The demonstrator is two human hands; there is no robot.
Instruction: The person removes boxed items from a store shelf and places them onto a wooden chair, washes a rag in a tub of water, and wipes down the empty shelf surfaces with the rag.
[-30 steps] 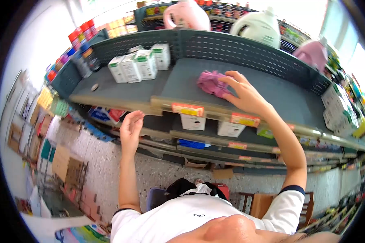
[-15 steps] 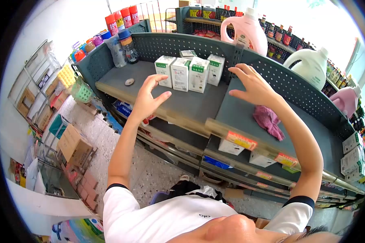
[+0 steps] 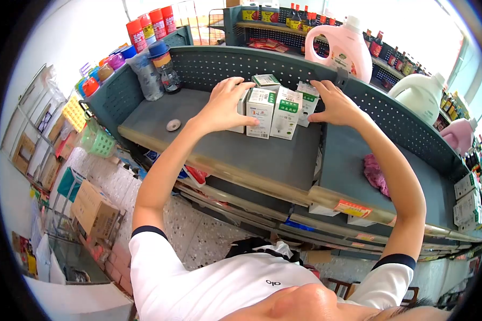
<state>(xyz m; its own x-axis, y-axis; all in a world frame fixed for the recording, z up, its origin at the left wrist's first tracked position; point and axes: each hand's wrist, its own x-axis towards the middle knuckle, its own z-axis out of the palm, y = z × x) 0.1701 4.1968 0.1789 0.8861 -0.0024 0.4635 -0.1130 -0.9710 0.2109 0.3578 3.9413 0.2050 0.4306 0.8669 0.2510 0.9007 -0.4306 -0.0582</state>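
Several small white-and-green cartons stand together on the grey shelf, one front carton (image 3: 287, 115) marked "10W". My left hand (image 3: 226, 107) wraps the left end of the group, its thumb across the front of a carton (image 3: 260, 109) and its fingers over the top of a partly hidden one. At the other end, my right hand (image 3: 338, 104) has its thumb and fingertips around the edge of the rightmost carton (image 3: 308, 99). One more carton (image 3: 266, 80) shows behind the front ones. The cartons rest on the shelf, some slightly tilted.
A small round whitish object (image 3: 173, 125) lies on the shelf (image 3: 235, 155) to the left. Behind it stand a clear bottle (image 3: 168, 77) and a plastic-wrapped item (image 3: 149, 80). A pink cloth (image 3: 376, 174) lies right. Large jugs (image 3: 344, 51) rise behind the perforated back panel.
Both hands have moved from open in the air to the two ends of the carton group. The cartons now stand closer together between them. The camera view has shifted slightly.
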